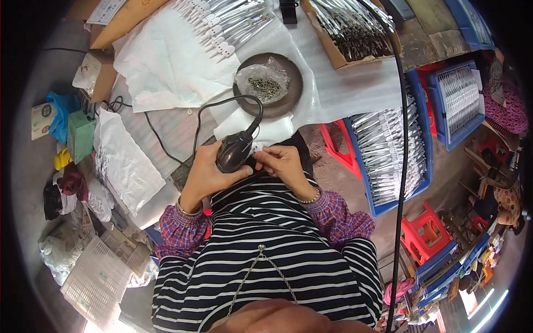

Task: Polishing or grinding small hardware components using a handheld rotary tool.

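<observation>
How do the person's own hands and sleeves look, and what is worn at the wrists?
The left hand and right hand are both without gloves. The plaid sleeves, purple with blue and reddish lines, are loose and gathered at the cuffs. A thin bracelet circles the left wrist, a beaded bracelet the right.

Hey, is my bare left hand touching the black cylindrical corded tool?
Touching. The head view shows the bare left hand gripping the black cylindrical corded tool, thumb and palm against its side.
</observation>
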The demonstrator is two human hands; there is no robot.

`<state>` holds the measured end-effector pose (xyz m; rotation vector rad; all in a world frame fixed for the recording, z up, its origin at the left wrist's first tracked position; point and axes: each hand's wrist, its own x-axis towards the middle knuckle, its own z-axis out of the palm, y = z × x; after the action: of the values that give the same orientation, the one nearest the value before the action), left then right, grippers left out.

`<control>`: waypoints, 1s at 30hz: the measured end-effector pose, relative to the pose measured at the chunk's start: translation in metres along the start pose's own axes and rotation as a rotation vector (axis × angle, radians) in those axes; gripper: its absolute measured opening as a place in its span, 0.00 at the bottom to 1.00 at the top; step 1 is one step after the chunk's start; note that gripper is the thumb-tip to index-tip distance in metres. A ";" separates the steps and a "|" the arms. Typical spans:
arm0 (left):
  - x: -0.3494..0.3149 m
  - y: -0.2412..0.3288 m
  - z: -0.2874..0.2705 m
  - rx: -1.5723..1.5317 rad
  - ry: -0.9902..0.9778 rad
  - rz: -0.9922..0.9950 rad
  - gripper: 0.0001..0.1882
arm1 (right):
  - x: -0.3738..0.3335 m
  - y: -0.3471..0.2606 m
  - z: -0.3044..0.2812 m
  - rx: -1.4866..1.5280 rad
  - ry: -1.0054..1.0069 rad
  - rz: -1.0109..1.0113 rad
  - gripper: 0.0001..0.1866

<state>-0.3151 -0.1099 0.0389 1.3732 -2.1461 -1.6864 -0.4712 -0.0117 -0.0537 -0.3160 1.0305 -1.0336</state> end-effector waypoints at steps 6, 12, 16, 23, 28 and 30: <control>0.000 -0.003 0.005 -0.057 0.077 0.072 0.25 | -0.003 -0.004 0.002 -0.047 0.018 0.029 0.15; -0.015 0.018 0.000 -0.452 0.228 -0.006 0.21 | -0.002 -0.007 0.002 -0.058 0.026 0.091 0.14; -0.023 0.026 0.003 -0.755 0.342 0.441 0.27 | -0.002 -0.008 0.004 -0.001 0.017 0.069 0.14; -0.006 0.025 -0.002 -0.450 0.199 1.074 0.29 | -0.002 -0.004 0.003 0.055 0.019 0.079 0.13; -0.006 0.034 -0.004 -0.377 0.096 1.097 0.30 | -0.002 -0.003 0.004 0.065 0.024 0.091 0.13; -0.006 0.034 -0.006 -0.391 0.068 1.135 0.29 | -0.003 -0.005 0.005 0.064 0.021 0.095 0.13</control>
<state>-0.3279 -0.1105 0.0721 0.0136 -1.7818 -1.3605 -0.4701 -0.0133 -0.0459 -0.2026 1.0195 -0.9834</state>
